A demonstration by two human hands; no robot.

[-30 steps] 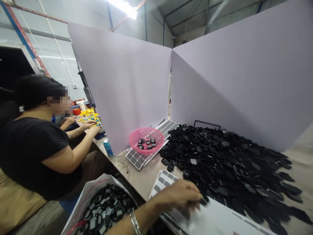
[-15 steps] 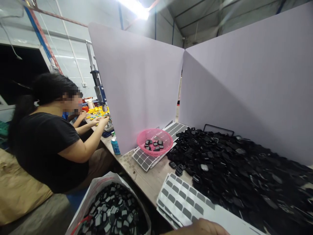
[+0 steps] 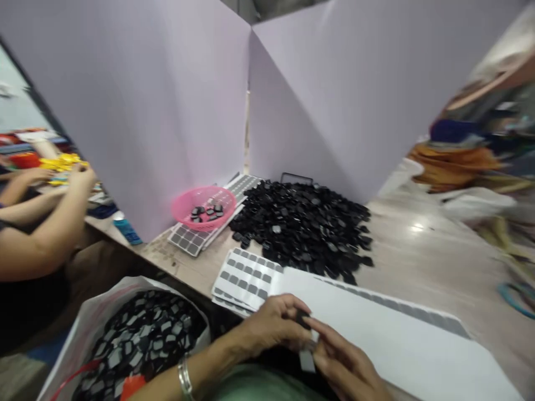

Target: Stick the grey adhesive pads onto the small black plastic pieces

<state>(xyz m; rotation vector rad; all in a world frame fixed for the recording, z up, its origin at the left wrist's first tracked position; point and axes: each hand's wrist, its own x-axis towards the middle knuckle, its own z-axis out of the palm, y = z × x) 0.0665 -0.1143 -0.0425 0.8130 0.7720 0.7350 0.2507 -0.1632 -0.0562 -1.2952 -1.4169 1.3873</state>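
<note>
Both hands meet low in front of me, at the near edge of the table. My left hand (image 3: pixel 273 326), with silver bracelets on its wrist, is closed on a small black plastic piece (image 3: pixel 301 318). Against that piece press the fingertips of my right hand (image 3: pixel 349 359), which also pinches a short strip of grey stickers (image 3: pixel 307 359) on white backing. The strip hangs below the fingers and is partly hidden by them. Sticker sheets (image 3: pixel 246 275) with rows of grey rounded squares lie just beyond my left hand. A large white sheet (image 3: pixel 368 317) extends under and past my right hand.
A heap of black pieces (image 3: pixel 305 223) covers the mid-table. Left of it, a pink basket (image 3: pixel 179 207) holds several pieces. An open sack (image 3: pixel 90 312) full of pieces stands at lower left. Pale partition boards (image 3: pixel 200 100) rise behind. A co-worker's arm (image 3: pixel 50 234) shows at left, cloth (image 3: pixel 455 164) at right.
The view has swung right and down. Earlier only part of one hand showed over the sticker sheets; now both hands are together, holding the black piece and the sticker strip.
</note>
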